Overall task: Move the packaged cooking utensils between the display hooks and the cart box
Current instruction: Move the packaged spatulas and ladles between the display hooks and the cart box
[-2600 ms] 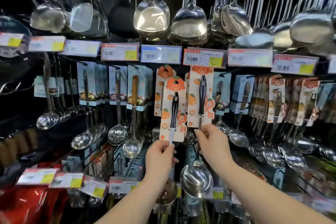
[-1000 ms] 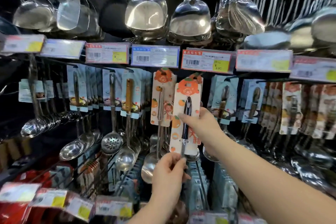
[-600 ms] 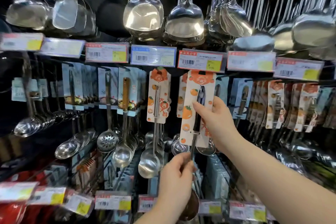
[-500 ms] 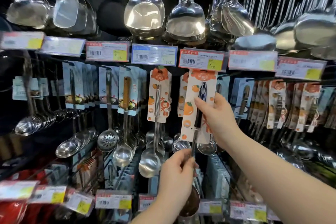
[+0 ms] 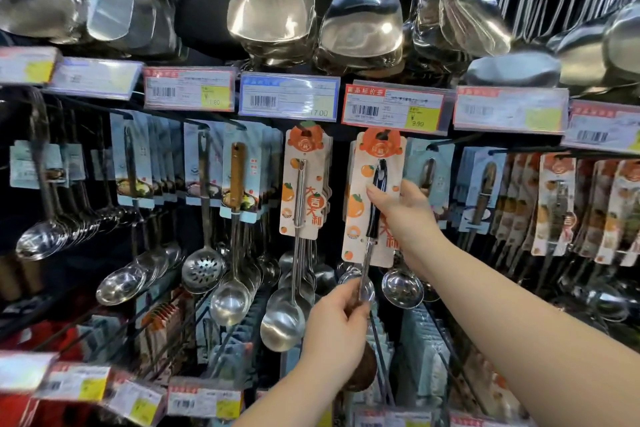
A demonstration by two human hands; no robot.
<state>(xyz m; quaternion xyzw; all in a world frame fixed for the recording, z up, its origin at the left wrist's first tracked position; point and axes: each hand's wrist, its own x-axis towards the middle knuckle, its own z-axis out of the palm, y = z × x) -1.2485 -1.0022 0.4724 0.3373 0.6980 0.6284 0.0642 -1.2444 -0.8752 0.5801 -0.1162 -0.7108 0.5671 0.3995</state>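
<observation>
Orange-printed ladle card [image 5: 356, 215], now raised just under the price tag [image 5: 394, 106], right hand [image 5: 407, 215] gripping it, left hand [image 5: 337, 326] pinching its shaft [image 5: 366, 267]

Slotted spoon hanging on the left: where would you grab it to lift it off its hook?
Pinch the bare steel shaft just below the blue card, coming straight from the front: the slotted spoon hangs upright, with other ladles crowding both sides.
</observation>
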